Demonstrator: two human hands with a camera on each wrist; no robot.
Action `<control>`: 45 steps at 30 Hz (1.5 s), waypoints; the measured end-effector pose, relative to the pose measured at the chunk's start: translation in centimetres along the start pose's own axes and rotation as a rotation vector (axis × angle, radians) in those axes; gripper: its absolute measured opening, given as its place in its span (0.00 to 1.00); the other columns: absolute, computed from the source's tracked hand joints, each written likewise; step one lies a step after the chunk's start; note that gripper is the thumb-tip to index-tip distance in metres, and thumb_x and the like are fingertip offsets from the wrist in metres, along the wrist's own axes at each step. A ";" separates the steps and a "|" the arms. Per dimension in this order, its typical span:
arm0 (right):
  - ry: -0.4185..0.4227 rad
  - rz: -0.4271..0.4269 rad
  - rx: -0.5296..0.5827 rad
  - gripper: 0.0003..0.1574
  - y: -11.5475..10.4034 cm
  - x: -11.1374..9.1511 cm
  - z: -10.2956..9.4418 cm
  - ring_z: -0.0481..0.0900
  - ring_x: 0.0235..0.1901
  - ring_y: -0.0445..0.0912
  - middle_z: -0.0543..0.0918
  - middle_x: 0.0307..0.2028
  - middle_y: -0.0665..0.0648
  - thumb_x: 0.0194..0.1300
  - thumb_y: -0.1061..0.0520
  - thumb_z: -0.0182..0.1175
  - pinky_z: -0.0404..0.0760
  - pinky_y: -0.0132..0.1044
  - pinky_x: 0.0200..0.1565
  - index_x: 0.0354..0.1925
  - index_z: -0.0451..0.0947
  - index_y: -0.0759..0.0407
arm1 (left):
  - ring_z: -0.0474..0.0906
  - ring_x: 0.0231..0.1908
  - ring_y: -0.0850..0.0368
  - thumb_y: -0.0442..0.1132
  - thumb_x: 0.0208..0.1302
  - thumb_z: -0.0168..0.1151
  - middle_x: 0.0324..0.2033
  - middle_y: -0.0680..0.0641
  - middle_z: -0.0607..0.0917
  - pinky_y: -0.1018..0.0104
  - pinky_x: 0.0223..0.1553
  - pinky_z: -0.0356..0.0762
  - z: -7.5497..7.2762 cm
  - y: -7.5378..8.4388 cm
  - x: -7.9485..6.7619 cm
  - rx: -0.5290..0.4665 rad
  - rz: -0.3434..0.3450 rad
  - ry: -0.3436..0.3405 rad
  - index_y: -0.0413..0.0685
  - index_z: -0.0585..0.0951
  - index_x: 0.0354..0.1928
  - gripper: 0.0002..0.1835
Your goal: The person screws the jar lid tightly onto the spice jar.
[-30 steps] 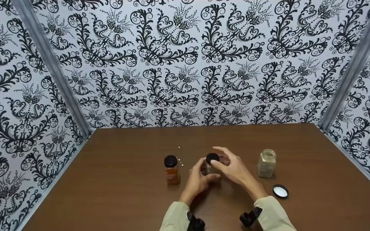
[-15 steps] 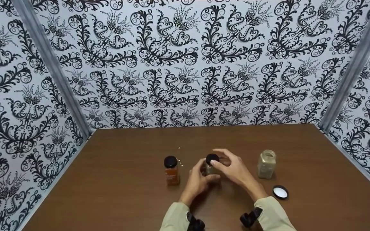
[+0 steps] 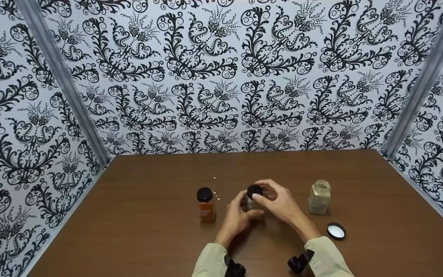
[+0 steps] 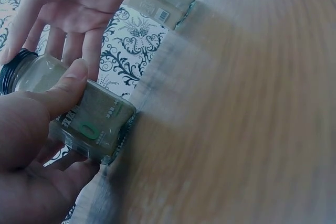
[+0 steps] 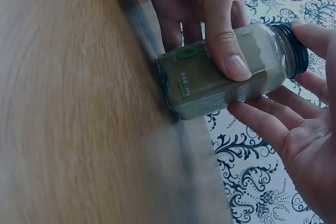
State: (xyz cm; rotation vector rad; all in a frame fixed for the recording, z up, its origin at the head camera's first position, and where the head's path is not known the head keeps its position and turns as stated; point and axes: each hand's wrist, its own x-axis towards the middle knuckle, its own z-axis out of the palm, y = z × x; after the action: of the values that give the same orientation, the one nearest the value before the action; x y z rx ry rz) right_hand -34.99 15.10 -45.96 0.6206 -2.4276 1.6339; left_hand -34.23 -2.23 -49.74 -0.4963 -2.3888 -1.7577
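Between the hands a square glass spice jar (image 5: 197, 82) of brownish-green powder stands upright on the table. My left hand (image 3: 237, 220) grips its body, thumb across the printed front and fingers behind it. The black screw lid (image 3: 255, 190) sits on the jar's neck, and my right hand (image 3: 283, 204) holds it between thumb and fingers. In the right wrist view, the right thumb rests on the edge of the lid, while other fingers of that hand spread below the jar's shoulder. The left fingers are partly hidden behind the glass.
Left of the hands stands a lidded jar of orange spice (image 3: 206, 211). An uncapped jar of pale powder (image 3: 319, 197) is to the right, with a black lid (image 3: 335, 231) lying white side up before it. Small pale crumbs (image 3: 216, 193) lie on the brown table (image 3: 148, 234).
The right index finger has curled in closer to the lid from a straighter, raised position. The left hand and the jar stay in place.
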 end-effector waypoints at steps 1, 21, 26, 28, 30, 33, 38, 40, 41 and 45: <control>-0.001 -0.010 -0.001 0.25 0.0 0.0 0.0 0.85 0.53 0.54 0.84 0.56 0.60 0.67 0.50 0.67 0.82 0.40 0.55 0.61 0.77 0.51 | 0.80 0.55 0.52 0.42 0.55 0.76 0.55 0.46 0.85 0.56 0.57 0.79 0.0 0.0 0.0 0.002 0.001 0.001 0.52 0.77 0.61 0.31; 0.008 -0.068 0.005 0.27 0.2 0.1 0.0 0.85 0.53 0.56 0.84 0.56 0.62 0.67 0.54 0.66 0.82 0.35 0.55 0.62 0.76 0.56 | 0.82 0.51 0.56 0.42 0.55 0.76 0.52 0.47 0.86 0.60 0.54 0.81 0.0 -0.1 0.1 0.019 -0.011 0.006 0.53 0.78 0.61 0.30; -0.001 -0.080 0.021 0.22 0.0 0.0 0.0 0.85 0.53 0.57 0.85 0.53 0.63 0.68 0.55 0.65 0.82 0.37 0.55 0.58 0.78 0.58 | 0.82 0.52 0.56 0.44 0.55 0.76 0.53 0.48 0.86 0.59 0.55 0.80 0.0 0.0 -0.1 0.037 -0.001 0.009 0.55 0.77 0.61 0.30; 0.002 -0.082 0.026 0.21 0.1 0.0 0.0 0.85 0.52 0.56 0.85 0.52 0.63 0.67 0.56 0.66 0.82 0.36 0.54 0.57 0.79 0.58 | 0.82 0.51 0.56 0.44 0.55 0.76 0.52 0.48 0.86 0.59 0.55 0.80 0.0 0.0 -0.1 0.045 0.006 0.013 0.54 0.78 0.60 0.30; 0.004 -0.085 0.035 0.22 0.1 0.0 0.1 0.85 0.52 0.56 0.85 0.53 0.63 0.67 0.57 0.66 0.82 0.35 0.54 0.58 0.78 0.59 | 0.82 0.50 0.56 0.44 0.54 0.76 0.52 0.47 0.86 0.59 0.54 0.80 0.0 -0.1 -0.1 0.051 0.015 0.018 0.53 0.78 0.59 0.30; 0.001 -0.091 0.047 0.24 0.2 0.0 0.1 0.85 0.53 0.56 0.84 0.55 0.64 0.67 0.58 0.65 0.81 0.33 0.54 0.61 0.76 0.60 | 0.82 0.50 0.56 0.44 0.54 0.77 0.51 0.48 0.87 0.59 0.54 0.80 0.0 -0.1 -0.1 0.050 0.020 0.021 0.52 0.78 0.59 0.30; -0.009 -0.092 0.042 0.23 0.2 0.0 -0.1 0.84 0.54 0.56 0.84 0.55 0.63 0.69 0.57 0.63 0.80 0.32 0.56 0.60 0.77 0.61 | 0.82 0.51 0.56 0.44 0.54 0.77 0.51 0.49 0.87 0.58 0.55 0.79 0.0 0.0 -0.1 0.074 0.013 0.031 0.54 0.78 0.60 0.30; -0.004 -0.094 0.026 0.22 0.3 0.0 -0.1 0.84 0.53 0.56 0.85 0.54 0.63 0.69 0.57 0.64 0.80 0.32 0.55 0.59 0.78 0.60 | 0.82 0.51 0.56 0.45 0.54 0.76 0.52 0.48 0.86 0.58 0.55 0.79 0.1 0.0 0.0 0.081 0.008 0.031 0.54 0.78 0.60 0.30; -0.001 -0.093 0.021 0.21 0.3 0.0 -0.1 0.85 0.53 0.55 0.85 0.53 0.63 0.69 0.56 0.64 0.81 0.32 0.55 0.58 0.79 0.59 | 0.81 0.51 0.56 0.45 0.54 0.76 0.52 0.48 0.86 0.58 0.55 0.79 0.1 0.0 0.0 0.084 0.010 0.030 0.54 0.78 0.60 0.30; 0.005 -0.088 0.021 0.21 0.3 0.0 0.0 0.86 0.51 0.53 0.85 0.53 0.62 0.67 0.55 0.66 0.82 0.32 0.53 0.57 0.79 0.58 | 0.82 0.52 0.55 0.46 0.54 0.76 0.52 0.48 0.86 0.58 0.55 0.79 0.0 -0.1 0.0 0.095 0.026 0.029 0.54 0.78 0.60 0.30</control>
State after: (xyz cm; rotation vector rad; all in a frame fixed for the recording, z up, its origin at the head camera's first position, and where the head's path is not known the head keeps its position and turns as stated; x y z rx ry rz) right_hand -35.13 15.21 -46.17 0.7147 -2.3477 1.6261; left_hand -34.26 -2.20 -49.82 -0.4841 -2.4209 -1.6202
